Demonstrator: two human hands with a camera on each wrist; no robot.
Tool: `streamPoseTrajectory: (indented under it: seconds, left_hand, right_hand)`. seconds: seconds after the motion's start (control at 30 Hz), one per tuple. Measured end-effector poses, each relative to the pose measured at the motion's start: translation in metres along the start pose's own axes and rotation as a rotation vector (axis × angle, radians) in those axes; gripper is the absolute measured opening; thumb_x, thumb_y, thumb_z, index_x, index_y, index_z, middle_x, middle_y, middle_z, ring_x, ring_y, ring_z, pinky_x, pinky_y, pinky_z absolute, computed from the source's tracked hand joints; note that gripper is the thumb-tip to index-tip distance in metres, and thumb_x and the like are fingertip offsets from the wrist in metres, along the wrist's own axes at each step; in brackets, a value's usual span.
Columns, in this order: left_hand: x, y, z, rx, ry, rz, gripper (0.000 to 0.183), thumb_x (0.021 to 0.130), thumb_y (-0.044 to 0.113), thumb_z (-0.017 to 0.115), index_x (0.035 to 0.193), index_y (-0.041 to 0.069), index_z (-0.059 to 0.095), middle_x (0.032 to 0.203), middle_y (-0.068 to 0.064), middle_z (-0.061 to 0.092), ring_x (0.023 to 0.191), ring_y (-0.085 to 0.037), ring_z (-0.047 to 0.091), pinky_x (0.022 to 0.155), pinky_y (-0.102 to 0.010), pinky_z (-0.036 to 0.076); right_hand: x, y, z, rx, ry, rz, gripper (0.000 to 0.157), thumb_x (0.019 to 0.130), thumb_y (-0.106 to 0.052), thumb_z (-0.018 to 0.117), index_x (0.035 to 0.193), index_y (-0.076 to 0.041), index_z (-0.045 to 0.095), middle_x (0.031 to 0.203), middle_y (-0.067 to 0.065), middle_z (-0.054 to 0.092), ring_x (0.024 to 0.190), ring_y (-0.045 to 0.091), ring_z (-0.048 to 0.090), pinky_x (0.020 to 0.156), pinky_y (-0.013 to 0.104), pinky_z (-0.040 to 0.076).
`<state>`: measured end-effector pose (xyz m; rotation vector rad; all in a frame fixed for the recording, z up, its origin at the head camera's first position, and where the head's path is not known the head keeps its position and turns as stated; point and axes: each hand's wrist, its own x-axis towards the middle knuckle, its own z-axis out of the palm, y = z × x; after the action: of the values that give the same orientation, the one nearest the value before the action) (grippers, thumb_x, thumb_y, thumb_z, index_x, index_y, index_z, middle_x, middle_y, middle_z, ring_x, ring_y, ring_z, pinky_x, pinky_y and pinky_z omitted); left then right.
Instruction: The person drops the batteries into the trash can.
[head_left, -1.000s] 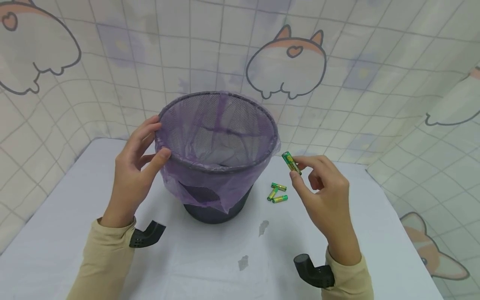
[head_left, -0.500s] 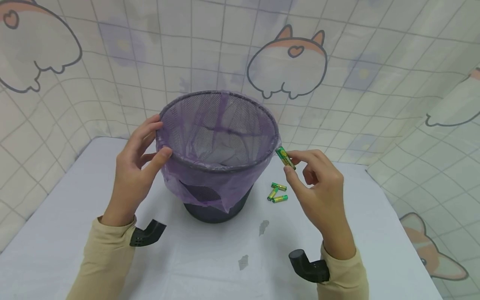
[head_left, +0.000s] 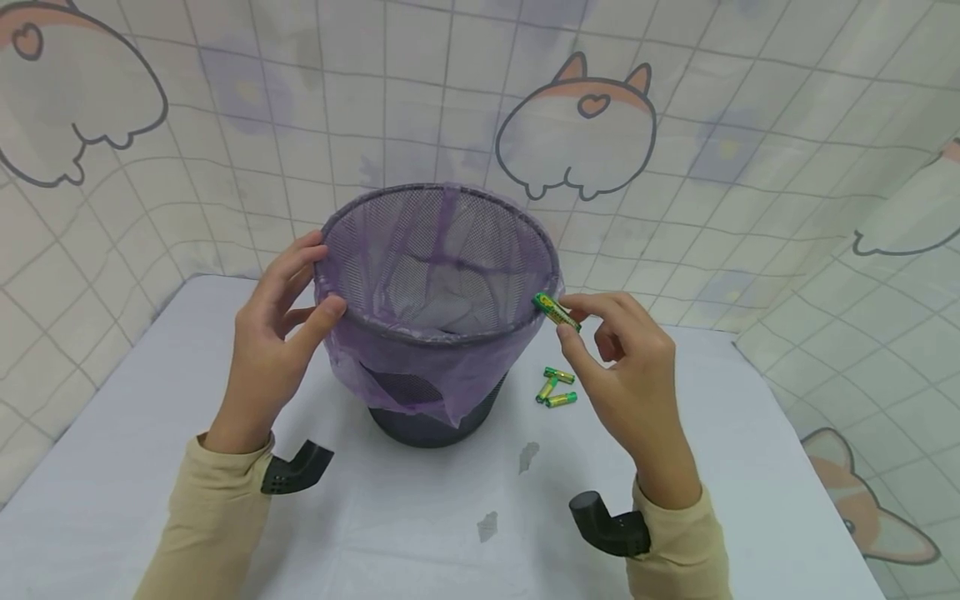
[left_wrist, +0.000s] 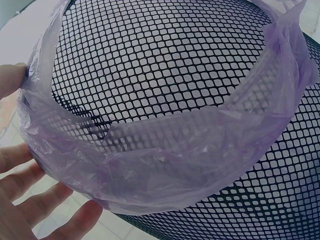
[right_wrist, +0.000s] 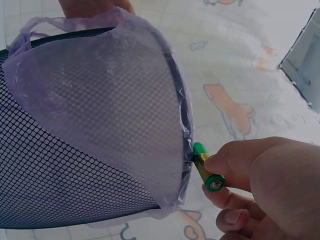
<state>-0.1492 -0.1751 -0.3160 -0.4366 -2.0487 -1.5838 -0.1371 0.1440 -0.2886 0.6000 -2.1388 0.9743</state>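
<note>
A black mesh wastebasket (head_left: 431, 429), lined with a translucent purple bin bag (head_left: 420, 375) folded over its rim, stands upright on the table. My left hand (head_left: 273, 350) holds the wastebasket's left side at the rim, thumb in front and fingers farther back; in the left wrist view its fingertips (left_wrist: 90, 212) touch the bag-covered edge. Between thumb and fingers my right hand (head_left: 622, 367) pinches a green and yellow battery (head_left: 557, 312), tilted at the right rim. In the right wrist view that battery (right_wrist: 207, 170) has its far end at the rim.
Several similar batteries (head_left: 557, 387) lie close together on the white table (head_left: 420, 533), right of the wastebasket. Two grey patches (head_left: 487, 526) mark the tabletop in front. A checked curtain (head_left: 420, 92) with cartoon corgis surrounds the table at the back and sides.
My right hand has moved left with the battery, from beside the wastebasket to its right rim, and the battery tilts flatter. The left hand stays on the rim.
</note>
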Motion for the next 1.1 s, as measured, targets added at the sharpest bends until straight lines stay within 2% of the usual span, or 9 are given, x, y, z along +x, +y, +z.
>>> streamPoseTrajectory:
  seconds: [0.7,1.1]
  left_hand:
    - [0.0,-0.001,0.001,-0.006,-0.003,0.008,0.052,0.091,0.004,0.062,0.141,0.012,0.048,0.153,0.0,0.04,0.14,-0.021,0.042,0.086,-0.019,0.044]
    - [0.0,-0.001,0.0,0.002,-0.005,0.006,0.053,0.092,0.005,0.062,0.141,0.012,0.047,0.154,0.001,0.039,0.141,-0.02,0.042,0.087,-0.02,0.044]
  right_hand:
    - [0.012,-0.008,0.007,0.022,0.027,-0.02,0.021,0.084,-0.002,0.068,0.104,-0.006,0.071,0.091,0.006,0.066,0.059,0.01,0.034,0.055,0.02,0.025]
    - [0.015,-0.01,0.011,0.01,-0.001,-0.03,0.019,0.085,-0.006,0.07,0.105,-0.006,0.071,0.087,0.006,0.064,0.059,0.011,0.035,0.055,0.02,0.026]
